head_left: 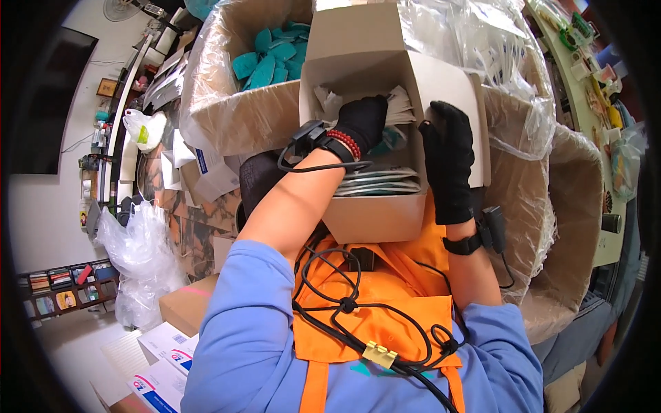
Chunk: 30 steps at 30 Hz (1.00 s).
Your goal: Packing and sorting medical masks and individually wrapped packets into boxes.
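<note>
An open cardboard box (375,217) stands in front of me with its flaps folded out. My left hand (361,122), in a black glove, reaches inside it with fingers curled; what they hold, if anything, is hidden. White packets (399,107) stand beside that hand at the far right inside. A teal packet (391,140) shows below it, and a row of flat packets (377,181) fills the near end. My right hand (447,158), also black-gloved, is at the box's right side over the flap (437,76), thumb and fingers apart, with nothing seen in it.
Behind the box at left, a big plastic-lined carton (234,113) holds many teal pieces (272,58). Clear plastic bags (502,62) lie over another carton at right. An open carton (571,227) stands nearer. White boxes (155,385) sit at lower left, below a plastic bag bundle (141,261).
</note>
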{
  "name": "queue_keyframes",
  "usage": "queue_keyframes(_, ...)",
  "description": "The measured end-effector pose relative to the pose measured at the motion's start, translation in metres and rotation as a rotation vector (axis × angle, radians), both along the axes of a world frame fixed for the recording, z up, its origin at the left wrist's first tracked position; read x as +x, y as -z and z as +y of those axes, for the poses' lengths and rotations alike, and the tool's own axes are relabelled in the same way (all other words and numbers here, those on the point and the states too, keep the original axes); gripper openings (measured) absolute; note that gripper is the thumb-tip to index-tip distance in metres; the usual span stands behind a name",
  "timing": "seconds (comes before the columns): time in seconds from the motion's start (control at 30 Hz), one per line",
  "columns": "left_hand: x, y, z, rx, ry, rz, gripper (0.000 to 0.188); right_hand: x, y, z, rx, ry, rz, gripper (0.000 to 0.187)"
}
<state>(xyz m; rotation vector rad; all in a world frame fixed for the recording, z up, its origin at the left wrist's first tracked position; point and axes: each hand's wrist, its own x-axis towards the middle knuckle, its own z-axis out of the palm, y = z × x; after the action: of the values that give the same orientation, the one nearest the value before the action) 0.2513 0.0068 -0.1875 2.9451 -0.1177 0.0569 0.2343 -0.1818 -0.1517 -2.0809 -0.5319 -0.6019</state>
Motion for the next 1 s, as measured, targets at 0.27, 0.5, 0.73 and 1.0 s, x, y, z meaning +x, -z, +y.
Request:
queue_keyframes(0.27, -0.037, -0.063, 0.031, -0.300, 0.010, -0.315, 0.041, -0.018, -0.020, -0.018, 0.157, -0.103, 0.209, 0.052)
queue_keyframes(0.5, -0.058, -0.094, 0.040, -1.023, 0.247, -0.278, 0.059, 0.010, -0.027, -0.011, 0.281, -0.453, 0.219, 0.113)
queue_keyframes(0.73, -0.068, -0.060, 0.062, -1.239, 0.322, -0.092, 0.049, 0.000, -0.073, 0.009, 0.375, -0.756, 0.529, 0.088)
queue_keyframes(1.0, -0.061, -0.058, 0.068, -1.159, 0.412, -0.061, 0.031, 0.004, -0.070, 0.018, -0.167, -0.503, 0.146, 0.028)
